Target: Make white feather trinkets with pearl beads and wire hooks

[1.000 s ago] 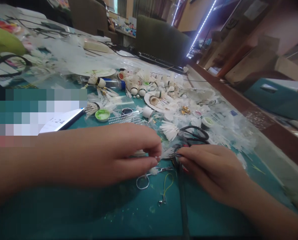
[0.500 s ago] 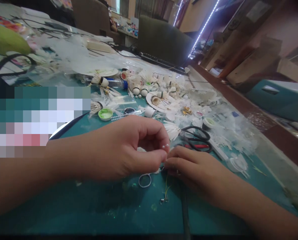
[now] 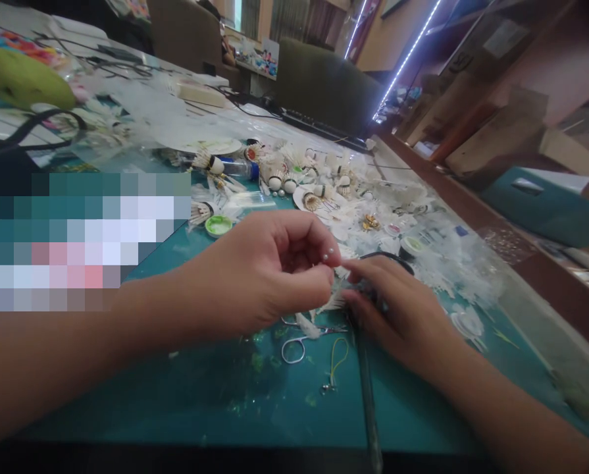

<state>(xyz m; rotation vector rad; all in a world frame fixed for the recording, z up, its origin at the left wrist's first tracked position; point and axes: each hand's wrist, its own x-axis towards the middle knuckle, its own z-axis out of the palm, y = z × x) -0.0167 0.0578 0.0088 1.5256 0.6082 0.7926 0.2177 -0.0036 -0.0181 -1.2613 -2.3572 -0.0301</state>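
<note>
My left hand [image 3: 274,270] is closed in a pinch, with two small pearl beads [image 3: 328,254] showing at its fingertips. Whatever else lies inside the pinch is hidden. Close on its right is my right hand [image 3: 397,303], its index fingertip at the left fingertips and its thumb held apart below. Nothing shows between the right thumb and index finger. Small metal scissors [image 3: 293,351] lie under the hands, with a white tuft [image 3: 308,326] across them. A yellow cord loop [image 3: 340,355] with a metal clasp [image 3: 328,388] rests on the teal mat [image 3: 176,395].
Shuttlecocks [image 3: 275,182], loose feathers and plastic bags crowd the table beyond my hands. A green-filled lid [image 3: 218,226] sits left of them, and a black handle loop [image 3: 403,262] pokes out behind my right hand. Gold pieces [image 3: 370,222] lie farther back, near a keyboard [image 3: 318,128].
Both hands have risen a little. My right thumb and index finger have spread apart. More of the small scissors and the yellow cord loop now shows.
</note>
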